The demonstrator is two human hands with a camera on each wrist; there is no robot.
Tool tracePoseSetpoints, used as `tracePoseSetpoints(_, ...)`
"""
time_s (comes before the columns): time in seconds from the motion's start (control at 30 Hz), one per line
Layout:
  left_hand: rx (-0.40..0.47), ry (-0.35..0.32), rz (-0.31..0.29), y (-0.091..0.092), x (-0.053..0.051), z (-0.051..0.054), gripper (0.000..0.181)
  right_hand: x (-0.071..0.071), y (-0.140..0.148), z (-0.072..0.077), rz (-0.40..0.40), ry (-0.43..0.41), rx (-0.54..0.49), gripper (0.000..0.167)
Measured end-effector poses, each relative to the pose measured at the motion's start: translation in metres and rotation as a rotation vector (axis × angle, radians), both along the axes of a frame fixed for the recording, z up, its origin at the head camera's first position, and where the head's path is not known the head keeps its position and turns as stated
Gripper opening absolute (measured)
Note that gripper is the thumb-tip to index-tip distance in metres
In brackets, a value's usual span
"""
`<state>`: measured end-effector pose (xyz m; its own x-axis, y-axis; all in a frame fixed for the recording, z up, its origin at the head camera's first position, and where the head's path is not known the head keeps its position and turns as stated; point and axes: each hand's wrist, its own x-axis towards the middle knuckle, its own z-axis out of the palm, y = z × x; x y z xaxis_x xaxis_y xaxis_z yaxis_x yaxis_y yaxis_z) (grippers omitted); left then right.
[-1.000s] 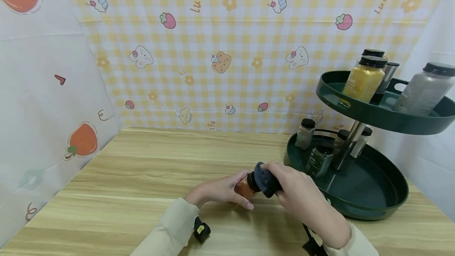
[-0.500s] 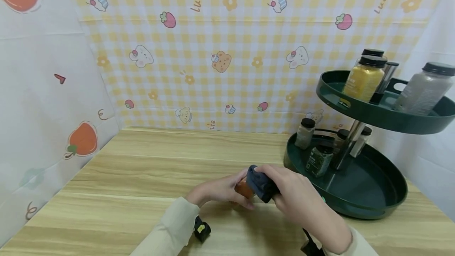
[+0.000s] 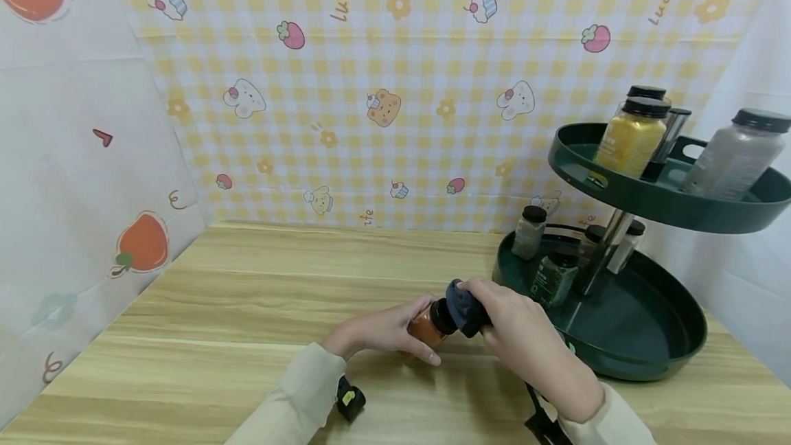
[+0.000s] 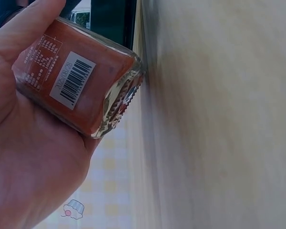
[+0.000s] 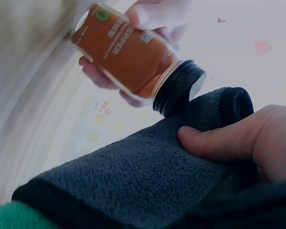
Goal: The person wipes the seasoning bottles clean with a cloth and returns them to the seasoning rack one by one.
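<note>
A glass spice jar (image 5: 128, 52) of orange-red powder, with a black lid (image 5: 178, 88), is tilted above the table. My left hand (image 3: 395, 332) grips it round the body; the left wrist view shows the barcode side of the jar (image 4: 76, 76) and its ribbed glass base. My right hand (image 3: 525, 335) holds a folded dark grey cloth (image 3: 465, 309), with the thumb pressed on top. In the right wrist view the cloth (image 5: 133, 167) lies against or just beside the lid; whether they touch is hard to tell.
On the right stands a dark green two-tier rack (image 3: 643, 369). Several small jars, one with green flakes (image 3: 554, 279), sit on its lower tray. A yellow jar (image 3: 632, 139) and a grey jar (image 3: 735, 156) are on the upper tray. The wooden table (image 3: 278, 280) meets a checked backdrop.
The cloth covered the lid half a second ago. My right hand has since moved it slightly right and up, uncovering the black lid. My left hand keeps its grip on the spice jar.
</note>
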<state>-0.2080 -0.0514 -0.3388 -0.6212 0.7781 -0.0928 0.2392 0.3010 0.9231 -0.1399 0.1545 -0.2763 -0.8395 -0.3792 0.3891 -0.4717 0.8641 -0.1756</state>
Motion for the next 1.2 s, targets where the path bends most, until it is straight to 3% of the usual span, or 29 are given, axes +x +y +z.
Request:
tracePoseSetpoints(0.13, 0.001, 0.013, -0.013, -0.001, -0.001, -0.001, 0.059, 0.006, -0.006, 0.003, 0.015, 0.041, 0.023, 0.049)
tracePoseSetpoints(0.3, 0.04, 0.042, -0.068, -0.001, -0.003, -0.001, 0.069, 0.017, -0.012, 0.008, 0.102, 0.088, 0.026, 0.052)
tracePoseSetpoints(0.43, 0.058, 0.043, -0.086, 0.0, -0.004, 0.0, 0.069, 0.021, -0.013, 0.012, 0.145, 0.077, 0.014, 0.055)
tracePoseSetpoints(0.57, 0.061, 0.02, -0.08, 0.0, -0.004, -0.001, 0.071, 0.018, -0.01, 0.012, 0.115, 0.022, -0.015, 0.053)
tracePoseSetpoints(0.8, 0.003, -0.006, 0.01, -0.002, -0.002, -0.001, 0.059, 0.006, -0.002, 0.008, 0.017, -0.07, -0.034, 0.045)
tracePoseSetpoints(0.9, 0.0, -0.005, 0.007, -0.002, -0.002, -0.001, 0.057, 0.002, 0.001, 0.006, -0.012, -0.098, -0.023, 0.043)
tracePoseSetpoints(1.2, 0.01, -0.002, -0.008, -0.002, -0.002, -0.001, 0.058, 0.01, -0.004, 0.009, 0.008, -0.031, 0.021, 0.046)
